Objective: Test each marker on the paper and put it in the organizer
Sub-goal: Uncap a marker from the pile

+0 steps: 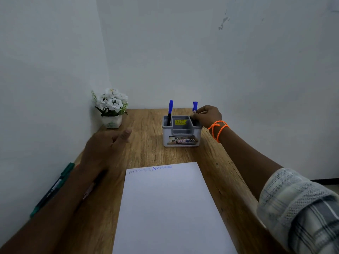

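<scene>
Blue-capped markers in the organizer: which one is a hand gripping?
The right-compartment marker, pinched by the right hand; the left-compartment marker stands untouched.

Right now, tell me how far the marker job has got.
Done: two blue scribbles sit at the top of the paper, and one blue marker stands in the organizer's left slot. In hand: the right hand is lowering a second blue marker into the right slot. Left: the green markers by the left hand look untested.
</scene>
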